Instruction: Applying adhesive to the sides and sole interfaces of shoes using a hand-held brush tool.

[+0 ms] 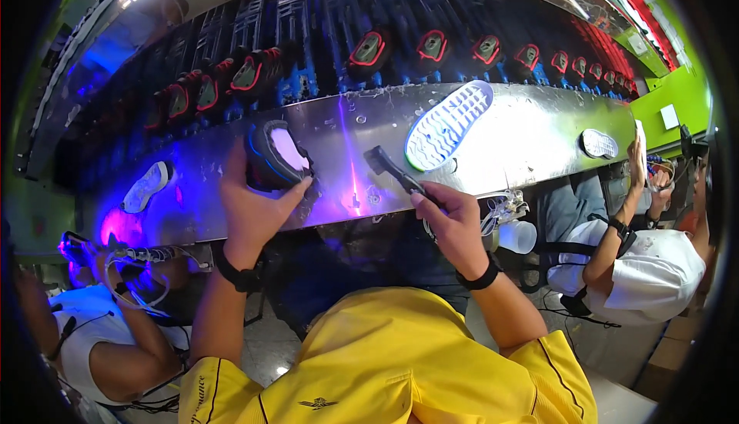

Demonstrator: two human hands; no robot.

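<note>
My left hand (260,212) is closed around a dark shoe upper (263,164) over the metal ledge, thumb along its near side. A pale, pink-lit patch shows on the upper's top. My right hand (456,220) grips the handle of a black brush (392,170). Its bristled head points to the far left, between the upper and a shoe sole. That white sole (450,125) with blue and green edging lies tread up on the ledge, just beyond my right hand. The fingers of my left hand behind the upper are partly hidden.
Dark shoes with red trim (369,51) stand in a row on the conveyor (331,20) behind the metal ledge (315,116). Other soles lie at far left (148,187) and far right (599,144). A white cup (517,236) hangs below the edge. Co-workers sit either side.
</note>
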